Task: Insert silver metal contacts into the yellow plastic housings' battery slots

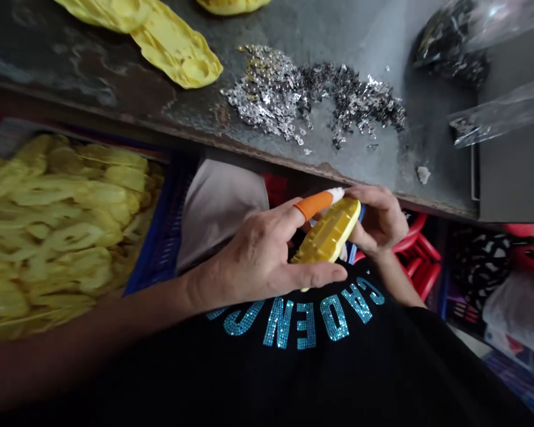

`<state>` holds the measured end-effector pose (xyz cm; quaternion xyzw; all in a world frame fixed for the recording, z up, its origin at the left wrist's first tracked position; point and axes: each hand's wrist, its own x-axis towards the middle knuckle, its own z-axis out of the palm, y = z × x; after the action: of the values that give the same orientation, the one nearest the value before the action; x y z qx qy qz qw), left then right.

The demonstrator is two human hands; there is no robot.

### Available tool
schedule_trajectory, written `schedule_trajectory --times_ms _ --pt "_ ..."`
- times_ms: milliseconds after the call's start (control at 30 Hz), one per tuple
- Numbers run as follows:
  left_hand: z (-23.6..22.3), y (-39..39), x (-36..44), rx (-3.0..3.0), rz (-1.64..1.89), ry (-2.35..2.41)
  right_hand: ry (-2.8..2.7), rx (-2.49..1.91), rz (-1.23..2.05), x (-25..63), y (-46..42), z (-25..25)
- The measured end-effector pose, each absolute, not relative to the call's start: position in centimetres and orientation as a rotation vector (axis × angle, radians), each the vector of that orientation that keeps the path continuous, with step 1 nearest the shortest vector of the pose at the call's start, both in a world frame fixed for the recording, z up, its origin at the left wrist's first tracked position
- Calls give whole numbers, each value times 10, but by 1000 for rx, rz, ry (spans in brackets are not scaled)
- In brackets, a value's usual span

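Note:
An oval yellow moulded plastic piece [327,231] with a ribbed face sits tilted between my two hands, below the table edge. My left hand [258,255] grips its near side with the thumb under it. An orange finger sleeve [314,204] with a white tip covers my left index finger. My right hand [376,219] holds the piece's far end from behind, its fingers curled over the top. A small blue item [361,213] shows behind the piece, partly hidden. Above my hands, a pile of small silver metal studs [311,98] lies on the table.
A grey metal table [360,163] with a rusty edge runs above my hands, bearing yellow moulded pieces [173,44] and plastic bags [454,44]. A blue crate [158,237] full of yellow pieces stands at left. Red plastic furniture [416,255] stands at right.

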<state>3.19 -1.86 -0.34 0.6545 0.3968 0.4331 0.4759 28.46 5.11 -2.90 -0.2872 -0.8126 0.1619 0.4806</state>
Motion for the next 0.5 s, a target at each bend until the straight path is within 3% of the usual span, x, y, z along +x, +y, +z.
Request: schedule_trajectory --times_ms 200,500 --pt "5 -10 37 1772 1042 1014 -1878 -647 222 285 54 -49" --pt "-5 -9 35 1747 1151 940 -1841 -635 231 280 55 -49"
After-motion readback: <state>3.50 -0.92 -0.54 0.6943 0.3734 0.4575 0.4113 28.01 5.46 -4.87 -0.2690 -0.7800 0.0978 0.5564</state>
